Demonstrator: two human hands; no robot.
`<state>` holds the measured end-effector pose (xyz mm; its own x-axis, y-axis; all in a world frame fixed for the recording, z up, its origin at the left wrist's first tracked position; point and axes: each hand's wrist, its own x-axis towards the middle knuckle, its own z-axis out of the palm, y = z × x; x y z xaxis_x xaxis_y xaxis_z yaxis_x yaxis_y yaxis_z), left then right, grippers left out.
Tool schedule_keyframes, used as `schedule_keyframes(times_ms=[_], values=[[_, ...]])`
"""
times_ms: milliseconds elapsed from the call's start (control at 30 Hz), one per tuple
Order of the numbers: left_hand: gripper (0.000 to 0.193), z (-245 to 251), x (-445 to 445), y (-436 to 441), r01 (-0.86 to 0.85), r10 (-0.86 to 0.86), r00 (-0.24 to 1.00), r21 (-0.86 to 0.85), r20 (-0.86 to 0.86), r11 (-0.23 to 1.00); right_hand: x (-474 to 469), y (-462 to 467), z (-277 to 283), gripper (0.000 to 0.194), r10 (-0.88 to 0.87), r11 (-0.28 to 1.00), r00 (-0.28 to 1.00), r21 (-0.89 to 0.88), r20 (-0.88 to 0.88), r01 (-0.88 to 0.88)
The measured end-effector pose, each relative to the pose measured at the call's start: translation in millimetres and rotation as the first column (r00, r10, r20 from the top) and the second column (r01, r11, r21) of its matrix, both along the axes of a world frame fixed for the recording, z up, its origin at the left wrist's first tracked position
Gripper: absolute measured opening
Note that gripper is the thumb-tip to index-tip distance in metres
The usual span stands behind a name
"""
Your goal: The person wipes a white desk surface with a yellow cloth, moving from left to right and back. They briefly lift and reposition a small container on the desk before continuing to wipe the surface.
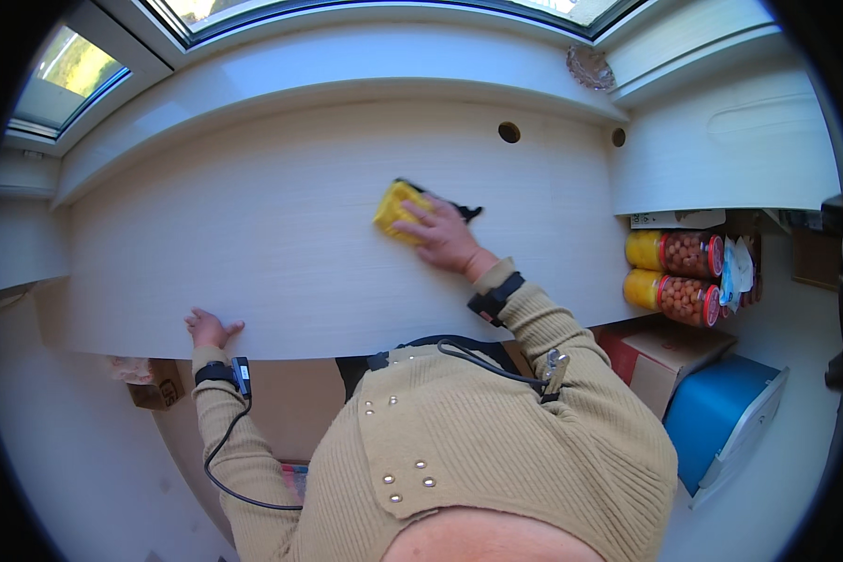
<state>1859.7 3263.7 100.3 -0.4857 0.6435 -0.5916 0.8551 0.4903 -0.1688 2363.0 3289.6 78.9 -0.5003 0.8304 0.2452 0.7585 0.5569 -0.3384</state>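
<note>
My right hand [446, 237] lies on a folded yellow cloth [397, 209] with a black underside or edge, pressed to the pale wood-grain desktop [288, 211] near its middle. Black fabric shows beyond my fingers, towards the right. My left hand [211, 329] rests on the desktop's near edge at the left, its fingers spread and nothing in it. Both wrists carry black straps, and a cable runs from the left one. How firmly the right fingers grip the cloth is partly hidden.
A window sill [323, 60] runs along the far side. A round cable hole [509, 132] pierces the desktop. At the right stand jars of fruit [690, 301], a cardboard box [667, 351] and a blue plastic bin [716, 414]. A small carton [158, 386] sits low at the left.
</note>
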Motion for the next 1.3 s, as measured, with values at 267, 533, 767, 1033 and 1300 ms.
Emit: schedule_keyframes(times_ms=[267, 533, 767, 1033, 1300], values=[[0.129, 3, 1, 0, 0.058, -0.06, 0.997, -0.04, -0.046, 0.997, 223, -28, -4, 0.052, -0.953, 0.262, 0.24, 0.105, 0.187, 0.959], [0.133, 7, 5, 3, -0.033, 0.03, 0.998, -0.066, -0.053, 0.997, 65, -7, -19, 0.058, -0.858, 0.514, 0.5, 0.157, 0.119, 0.843], [0.132, 11, 8, 0, -0.078, 0.077, 0.997, -0.049, -0.033, 0.996, -83, -46, 10, 0.051, 0.19, 0.982, 0.98, -0.004, -0.067, -0.19], [0.134, 6, 5, 1, -0.078, 0.078, 0.997, -0.026, -0.019, 0.997, 57, -81, 8, 0.056, -0.21, 0.976, 0.978, -0.05, 0.012, 0.21], [0.134, 17, 13, 2, -0.116, 0.115, 0.993, -0.057, -0.019, 0.992, 234, -178, -10, 0.055, -0.933, 0.347, 0.341, 0.034, 0.12, 0.937]])
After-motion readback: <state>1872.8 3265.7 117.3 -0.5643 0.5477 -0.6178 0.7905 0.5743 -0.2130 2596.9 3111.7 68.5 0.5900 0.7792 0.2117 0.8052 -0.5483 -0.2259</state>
